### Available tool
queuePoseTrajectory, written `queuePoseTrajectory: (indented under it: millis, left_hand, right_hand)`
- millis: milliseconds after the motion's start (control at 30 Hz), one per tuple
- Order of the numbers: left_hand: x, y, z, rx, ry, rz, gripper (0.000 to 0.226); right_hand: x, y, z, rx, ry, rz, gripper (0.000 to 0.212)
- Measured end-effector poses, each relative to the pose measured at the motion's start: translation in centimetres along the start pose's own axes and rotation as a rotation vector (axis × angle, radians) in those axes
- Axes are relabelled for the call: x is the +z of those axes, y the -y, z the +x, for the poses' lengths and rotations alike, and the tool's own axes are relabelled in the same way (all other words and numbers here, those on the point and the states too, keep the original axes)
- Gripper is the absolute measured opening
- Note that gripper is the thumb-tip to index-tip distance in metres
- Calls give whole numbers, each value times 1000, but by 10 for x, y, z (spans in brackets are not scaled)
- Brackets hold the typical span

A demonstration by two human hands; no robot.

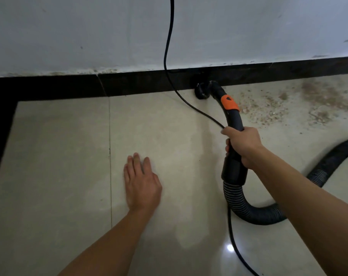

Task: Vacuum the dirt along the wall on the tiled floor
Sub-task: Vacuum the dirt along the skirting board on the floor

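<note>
a bare left arm comes in from the bottom, and the left hand (pixel 142 182) lies flat on the tiled floor (pixel 59 156) with its fingers straight and close together, holding nothing. to its right, a black bumpy hose (pixel 236 196) bends in a loop on the floor and goes off to the right edge. the right hand (pixel 243 144) has its fingers and thumb wrapped tight around the black vacuum handle (pixel 234 118), just above where the hose joins it. a little farther up the handle there is an orange ring (pixel 230 103). at the far end, the black nozzle (pixel 203 90) sits on the floor, right up against the black strip (pixel 49 86) at the bottom of the wall (pixel 89 26). the dirt (pixel 268 108) is a spread of brown crumbs and dusty marks on the tiles along the wall, just to the right of the nozzle and handle. a thin black cord (pixel 172 5) hangs down the pale wall, runs across the floor behind the right hand, and goes on to the bottom edge.
</note>
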State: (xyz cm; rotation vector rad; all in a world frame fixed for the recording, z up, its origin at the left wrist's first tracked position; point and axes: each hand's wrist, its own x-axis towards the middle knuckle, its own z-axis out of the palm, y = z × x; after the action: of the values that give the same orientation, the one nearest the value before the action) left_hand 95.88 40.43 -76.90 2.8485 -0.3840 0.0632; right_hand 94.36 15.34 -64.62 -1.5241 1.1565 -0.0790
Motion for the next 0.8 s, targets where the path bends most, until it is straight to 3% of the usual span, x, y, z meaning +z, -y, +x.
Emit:
queuePoseTrajectory:
  millis: [233,433,600,800]
  left_hand:
    - [-1,0,0,2,-5,-12,51]
    - [-2,1,0,-4,15,-16,54]
    - [0,1,0,-7,20,-4,54]
    - [2,4,1,2,-12,-24,53]
  right_hand:
    - [28,-9,-4,-101,77,-155,22]
    - [-27,-7,12,-81,-116,-218,31]
    - [-51,-18,-12,-91,32,-346,15]
    - [-84,-23,-41,-39,10,-360,16]
